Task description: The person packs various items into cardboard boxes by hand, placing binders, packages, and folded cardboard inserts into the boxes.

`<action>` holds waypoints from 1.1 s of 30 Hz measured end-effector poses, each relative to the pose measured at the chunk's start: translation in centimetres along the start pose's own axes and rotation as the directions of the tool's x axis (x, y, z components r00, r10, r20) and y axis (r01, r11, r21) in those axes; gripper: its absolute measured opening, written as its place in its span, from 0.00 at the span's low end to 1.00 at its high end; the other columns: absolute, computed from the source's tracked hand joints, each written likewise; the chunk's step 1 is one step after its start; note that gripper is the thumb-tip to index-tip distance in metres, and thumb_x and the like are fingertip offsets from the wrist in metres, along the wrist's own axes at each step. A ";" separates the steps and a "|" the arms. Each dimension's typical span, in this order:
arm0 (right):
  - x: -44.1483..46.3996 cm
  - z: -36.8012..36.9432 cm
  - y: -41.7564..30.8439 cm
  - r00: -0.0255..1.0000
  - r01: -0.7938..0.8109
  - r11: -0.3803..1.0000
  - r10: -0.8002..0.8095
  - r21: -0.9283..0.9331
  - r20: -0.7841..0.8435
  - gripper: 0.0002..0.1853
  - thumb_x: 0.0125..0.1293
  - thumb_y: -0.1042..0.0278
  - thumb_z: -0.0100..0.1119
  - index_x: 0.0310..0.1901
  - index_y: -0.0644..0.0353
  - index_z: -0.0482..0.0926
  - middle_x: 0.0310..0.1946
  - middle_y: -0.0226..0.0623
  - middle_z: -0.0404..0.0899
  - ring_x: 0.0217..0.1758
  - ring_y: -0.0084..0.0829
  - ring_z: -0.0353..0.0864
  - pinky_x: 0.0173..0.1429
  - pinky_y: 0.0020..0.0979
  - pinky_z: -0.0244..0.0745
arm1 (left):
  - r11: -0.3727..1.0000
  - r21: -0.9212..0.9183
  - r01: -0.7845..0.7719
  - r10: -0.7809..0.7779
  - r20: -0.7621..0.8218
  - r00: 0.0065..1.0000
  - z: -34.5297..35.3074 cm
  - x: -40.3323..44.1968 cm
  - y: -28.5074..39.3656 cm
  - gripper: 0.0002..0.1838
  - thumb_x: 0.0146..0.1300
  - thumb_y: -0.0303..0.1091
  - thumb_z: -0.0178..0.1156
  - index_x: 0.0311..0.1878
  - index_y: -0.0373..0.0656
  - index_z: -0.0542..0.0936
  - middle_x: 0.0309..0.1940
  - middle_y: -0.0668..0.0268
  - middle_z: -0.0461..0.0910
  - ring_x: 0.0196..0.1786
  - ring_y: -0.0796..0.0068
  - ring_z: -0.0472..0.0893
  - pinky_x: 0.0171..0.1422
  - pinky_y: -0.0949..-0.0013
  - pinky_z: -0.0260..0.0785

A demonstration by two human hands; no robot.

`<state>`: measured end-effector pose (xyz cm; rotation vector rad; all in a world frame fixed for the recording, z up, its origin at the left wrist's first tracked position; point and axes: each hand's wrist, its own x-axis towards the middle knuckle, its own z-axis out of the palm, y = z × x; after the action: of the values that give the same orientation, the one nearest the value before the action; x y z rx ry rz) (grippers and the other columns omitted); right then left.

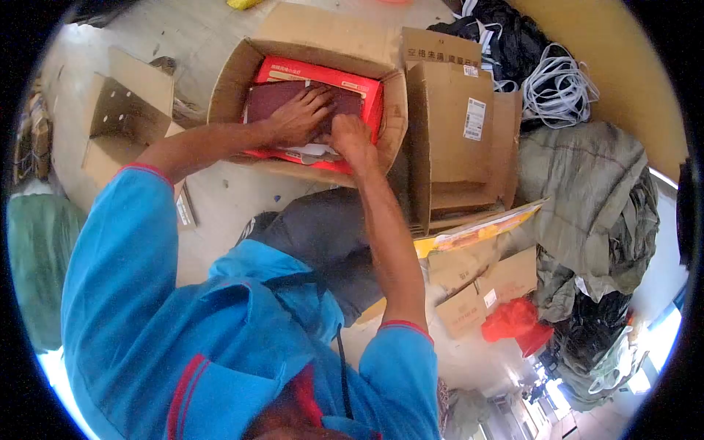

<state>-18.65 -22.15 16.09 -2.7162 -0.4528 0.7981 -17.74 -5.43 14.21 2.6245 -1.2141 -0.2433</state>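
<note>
hands [302,116], maroon sheet [270,100] beneath

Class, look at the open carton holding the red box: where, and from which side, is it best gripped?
The carton is probably best gripped by the rims of its left and right walls, from above. Its top is open, so these edges are exposed, while the red box takes up much of the inside. Brown boxes stand close to its right, leaving little room there.

A smooth, pale grey, dark-specked floor [198,33] spreads toward the upper left; a plain mustard-tan wall [623,62] stands at upper right. Bluish-white light [664,337] glares near the lower right edge and again at lower left.
</note>
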 end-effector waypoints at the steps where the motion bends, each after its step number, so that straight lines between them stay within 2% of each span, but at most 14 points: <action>1: 0.3 -0.3 0.0 1.000 -0.005 1.000 0.004 0.006 0.012 0.27 0.48 0.46 0.69 0.39 0.63 0.79 0.39 0.50 0.80 0.45 0.47 0.80 0.48 0.43 0.76 | 1.000 0.025 -0.012 0.012 -0.010 1.000 0.6 0.1 -0.5 0.33 0.56 0.44 0.58 0.60 0.32 0.64 0.63 0.48 0.60 0.67 0.50 0.58 0.70 0.50 0.51; 8: 2.2 2.7 0.1 0.993 -0.084 0.990 0.074 0.116 0.094 0.18 0.50 0.56 0.67 0.35 0.62 0.80 0.36 0.49 0.81 0.42 0.47 0.81 0.46 0.44 0.76 | 0.979 -0.204 -0.024 0.012 -0.061 0.998 4.1 -0.7 -2.0 0.32 0.57 0.43 0.57 0.63 0.38 0.64 0.65 0.49 0.58 0.67 0.49 0.57 0.70 0.45 0.48; 9: 2.7 3.4 1.0 0.989 -0.146 0.970 0.137 0.192 0.059 0.17 0.49 0.57 0.66 0.35 0.62 0.80 0.35 0.48 0.81 0.41 0.48 0.81 0.45 0.44 0.76 | 0.985 -0.168 -0.027 0.014 -0.080 0.997 3.9 -0.6 -1.8 0.32 0.57 0.43 0.57 0.62 0.39 0.64 0.65 0.49 0.58 0.67 0.49 0.58 0.69 0.45 0.49; 11: 4.2 8.1 3.1 0.988 0.010 0.941 0.044 0.339 -0.149 0.16 0.49 0.59 0.66 0.35 0.62 0.81 0.35 0.48 0.81 0.40 0.47 0.81 0.45 0.43 0.77 | 0.994 -0.087 -0.069 0.056 -0.151 0.987 3.6 0.7 -3.0 0.32 0.57 0.44 0.58 0.62 0.38 0.64 0.64 0.47 0.58 0.66 0.46 0.59 0.69 0.46 0.49; 12: 3.5 6.2 2.4 0.993 -0.075 0.952 0.099 0.298 -0.066 0.16 0.48 0.60 0.66 0.35 0.63 0.82 0.36 0.49 0.81 0.40 0.46 0.81 0.44 0.43 0.77 | 0.992 -0.085 -0.094 0.079 -0.165 0.983 4.2 0.3 -3.1 0.32 0.57 0.45 0.58 0.62 0.38 0.64 0.64 0.47 0.59 0.65 0.45 0.59 0.69 0.46 0.50; 15: 3.0 5.0 0.9 0.982 -0.180 0.952 0.189 0.249 -0.014 0.15 0.47 0.60 0.65 0.33 0.62 0.82 0.35 0.50 0.81 0.39 0.45 0.82 0.43 0.44 0.76 | 0.950 -0.313 0.004 -0.002 0.005 1.000 0.2 1.2 -1.5 0.33 0.54 0.42 0.61 0.61 0.37 0.65 0.62 0.45 0.59 0.65 0.43 0.60 0.69 0.47 0.52; 16: 3.5 6.5 0.9 0.961 -0.126 0.961 0.179 0.245 -0.210 0.15 0.47 0.61 0.64 0.33 0.63 0.81 0.34 0.51 0.81 0.39 0.47 0.82 0.42 0.45 0.76 | 0.941 -0.338 0.010 -0.006 0.013 1.000 0.4 1.0 -0.8 0.33 0.54 0.42 0.62 0.61 0.37 0.65 0.62 0.45 0.59 0.65 0.43 0.59 0.69 0.47 0.52; 18: 1.0 9.4 0.0 0.914 -0.091 0.965 0.179 0.244 -0.365 0.15 0.48 0.61 0.63 0.32 0.64 0.81 0.33 0.51 0.81 0.39 0.48 0.82 0.41 0.45 0.76 | 0.957 -0.285 0.053 -0.047 0.028 0.999 2.0 0.0 -0.6 0.34 0.53 0.41 0.63 0.61 0.36 0.64 0.63 0.45 0.59 0.65 0.42 0.59 0.69 0.47 0.51; 23: -2.1 0.2 -2.3 0.825 -0.048 0.931 0.241 0.361 -0.512 0.16 0.53 0.59 0.60 0.34 0.66 0.78 0.28 0.53 0.78 0.36 0.52 0.80 0.41 0.47 0.75 | 0.980 -0.128 -0.150 0.111 -0.273 0.956 1.4 1.0 -1.1 0.33 0.56 0.41 0.59 0.62 0.35 0.64 0.65 0.45 0.56 0.66 0.41 0.57 0.70 0.46 0.48; 25: -10.3 -5.0 -4.2 0.696 -0.021 0.829 0.413 0.559 -0.587 0.15 0.57 0.58 0.59 0.37 0.63 0.77 0.31 0.51 0.79 0.35 0.51 0.79 0.40 0.46 0.75 | 0.981 -0.176 0.081 -0.082 0.005 0.997 -3.6 0.4 2.4 0.29 0.59 0.39 0.55 0.61 0.34 0.64 0.65 0.44 0.56 0.66 0.41 0.57 0.71 0.46 0.46; 26: -14.1 -6.1 -4.1 0.630 -0.024 0.787 0.491 0.617 -0.602 0.15 0.58 0.57 0.59 0.38 0.62 0.77 0.32 0.50 0.79 0.36 0.50 0.80 0.41 0.45 0.74 | 0.999 0.049 -0.021 0.029 -0.167 0.985 0.0 -0.1 0.5 0.26 0.61 0.36 0.52 0.60 0.33 0.65 0.62 0.45 0.60 0.64 0.42 0.60 0.69 0.44 0.48; 28: -19.7 -4.2 -1.5 0.211 0.016 0.814 0.564 0.580 -0.798 0.17 0.59 0.56 0.59 0.42 0.62 0.75 0.34 0.48 0.78 0.39 0.47 0.79 0.43 0.43 0.74 | 0.998 0.032 -0.055 0.061 -0.195 0.979 1.2 0.0 -0.7 0.24 0.61 0.35 0.51 0.59 0.33 0.65 0.60 0.46 0.62 0.63 0.43 0.61 0.68 0.45 0.50; 31: -27.5 -1.4 2.5 -0.025 -0.261 0.705 0.678 0.660 -0.734 0.30 0.54 0.51 0.63 0.49 0.69 0.71 0.42 0.52 0.73 0.49 0.49 0.73 0.53 0.41 0.70 | 0.987 0.079 -0.143 0.160 -0.285 0.945 -0.7 1.1 -0.2 0.21 0.62 0.34 0.49 0.57 0.37 0.67 0.55 0.49 0.67 0.58 0.45 0.66 0.64 0.49 0.57; 33: -29.0 2.8 5.1 0.059 -0.401 0.601 0.770 0.691 -0.635 0.37 0.50 0.51 0.66 0.55 0.68 0.65 0.50 0.55 0.67 0.54 0.52 0.68 0.55 0.48 0.66 | 0.993 0.075 -0.090 0.104 -0.216 0.971 -3.9 0.4 1.7 0.20 0.63 0.36 0.49 0.56 0.37 0.68 0.53 0.49 0.67 0.57 0.46 0.67 0.62 0.51 0.59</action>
<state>-42.25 -37.05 25.80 -2.3616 1.0996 -0.6482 -17.78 -6.22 18.43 2.5535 -1.2877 0.1034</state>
